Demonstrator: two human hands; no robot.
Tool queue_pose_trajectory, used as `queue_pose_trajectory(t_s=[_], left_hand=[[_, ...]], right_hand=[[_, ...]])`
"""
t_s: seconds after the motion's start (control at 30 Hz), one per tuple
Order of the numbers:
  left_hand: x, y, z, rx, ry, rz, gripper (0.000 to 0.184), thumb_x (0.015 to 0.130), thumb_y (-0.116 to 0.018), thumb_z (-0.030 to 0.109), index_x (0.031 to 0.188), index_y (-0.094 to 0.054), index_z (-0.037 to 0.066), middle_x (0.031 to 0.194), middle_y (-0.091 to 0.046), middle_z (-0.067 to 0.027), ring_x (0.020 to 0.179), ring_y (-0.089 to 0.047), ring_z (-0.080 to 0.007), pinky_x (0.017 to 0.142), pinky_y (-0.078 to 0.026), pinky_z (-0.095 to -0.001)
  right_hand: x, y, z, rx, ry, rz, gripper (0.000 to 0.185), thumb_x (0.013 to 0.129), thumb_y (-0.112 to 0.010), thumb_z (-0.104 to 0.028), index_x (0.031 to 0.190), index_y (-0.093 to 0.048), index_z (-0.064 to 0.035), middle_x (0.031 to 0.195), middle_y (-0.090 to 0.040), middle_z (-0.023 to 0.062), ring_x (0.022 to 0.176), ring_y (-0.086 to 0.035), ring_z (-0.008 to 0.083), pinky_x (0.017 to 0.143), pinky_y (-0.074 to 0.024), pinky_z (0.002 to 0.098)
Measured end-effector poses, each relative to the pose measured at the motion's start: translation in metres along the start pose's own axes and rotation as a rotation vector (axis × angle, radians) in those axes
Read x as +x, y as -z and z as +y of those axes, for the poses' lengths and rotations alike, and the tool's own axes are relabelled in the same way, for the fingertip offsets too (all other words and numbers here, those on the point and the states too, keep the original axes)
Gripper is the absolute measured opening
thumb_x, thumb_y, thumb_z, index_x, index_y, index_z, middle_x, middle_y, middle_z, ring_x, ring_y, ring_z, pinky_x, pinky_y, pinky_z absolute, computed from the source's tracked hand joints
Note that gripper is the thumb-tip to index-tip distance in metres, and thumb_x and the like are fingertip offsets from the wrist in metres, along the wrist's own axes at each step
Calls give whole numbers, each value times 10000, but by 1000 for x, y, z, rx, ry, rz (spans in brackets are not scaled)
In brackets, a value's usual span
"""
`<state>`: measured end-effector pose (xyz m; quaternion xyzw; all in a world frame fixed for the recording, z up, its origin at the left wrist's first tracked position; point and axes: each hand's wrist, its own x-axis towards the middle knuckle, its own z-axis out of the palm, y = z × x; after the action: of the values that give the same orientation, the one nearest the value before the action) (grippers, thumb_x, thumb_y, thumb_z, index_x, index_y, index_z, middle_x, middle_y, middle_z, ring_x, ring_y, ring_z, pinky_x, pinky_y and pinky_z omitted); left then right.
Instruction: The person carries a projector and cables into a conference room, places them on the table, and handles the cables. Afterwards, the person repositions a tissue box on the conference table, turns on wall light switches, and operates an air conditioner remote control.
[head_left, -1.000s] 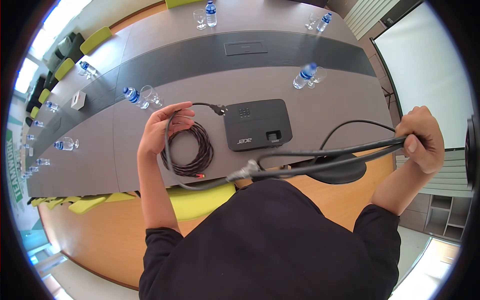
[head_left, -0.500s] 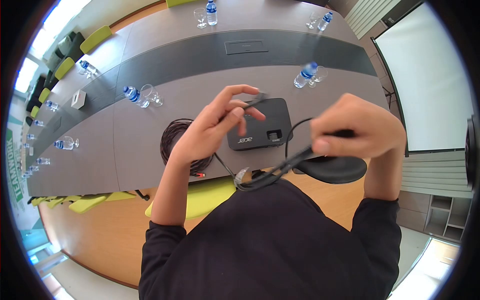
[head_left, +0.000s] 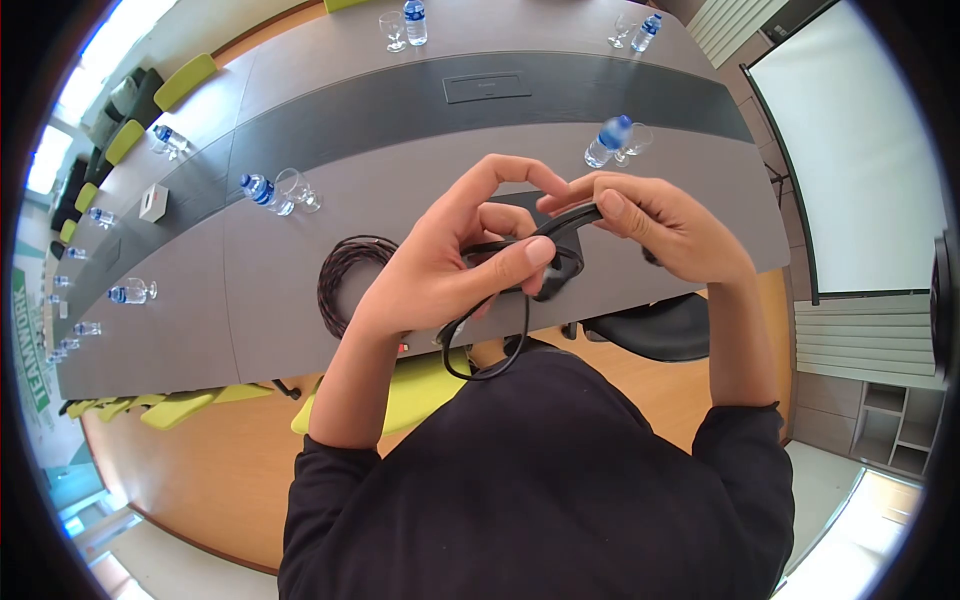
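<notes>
A black cable (head_left: 526, 330) is bunched between both hands, with a loop hanging down near the dark shirt. My left hand (head_left: 480, 250) pinches the bundle between thumb and fingers. On its right, my right hand (head_left: 660, 220) holds the folded part of the same cable with thumb and fingertips. The black projector (head_left: 515, 199) lies on the table behind the hands and is mostly hidden by them. Left of my left hand lies a coiled dark braided cable (head_left: 335, 285), and a red connector shows near my left wrist.
The table (head_left: 280, 330) bears water bottles (head_left: 262, 190) and stemmed glasses (head_left: 298, 188), plus another bottle (head_left: 605, 145) behind my right hand. A white box (head_left: 154, 203) stands at left. Green chairs (head_left: 415, 390) and a black seat (head_left: 655, 325) are at the near edge.
My hands have come together from far apart. The cable, stretched between them a second ago, is now gathered into a small bundle in front of the projector.
</notes>
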<state>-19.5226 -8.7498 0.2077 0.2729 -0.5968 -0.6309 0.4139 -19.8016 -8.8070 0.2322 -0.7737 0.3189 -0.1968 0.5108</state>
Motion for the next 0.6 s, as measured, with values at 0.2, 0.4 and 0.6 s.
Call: queue_pose_trajectory(t_s=[0.2, 0.4, 0.6], left_hand=[[29, 0, -22, -101, -74, -17, 440, 1109, -662, 102, 1513, -505, 28, 838, -657, 1, 750, -584, -44, 650, -388, -210], [48, 6, -32, -136, 81, -69, 443, 1095, -699, 122, 1494, -529, 30, 845, -617, 34, 752, -564, -40, 643, -347, -203], [51, 22, -65, 21, 53, -204, 706, 935, -868, 338, 1484, -570, 9, 1007, -682, -29, 922, -629, -115, 866, -470, -275]], right_hand=[[-8, -16, 27, 381, -85, 33, 541, 1243, -436, -496, 1249, -680, -13, 903, -713, 56, 735, -628, 122, 747, -539, 281], [-23, -18, 25, 734, -294, -3, 464, 1233, -497, -450, 1177, -612, -4, 782, -636, 42, 519, -430, 76, 497, -355, 273], [-35, 0, 11, 525, -332, 105, 346, 1192, -634, -357, 1202, -627, -11, 660, -438, -68, 480, -301, 21, 458, -222, 253]])
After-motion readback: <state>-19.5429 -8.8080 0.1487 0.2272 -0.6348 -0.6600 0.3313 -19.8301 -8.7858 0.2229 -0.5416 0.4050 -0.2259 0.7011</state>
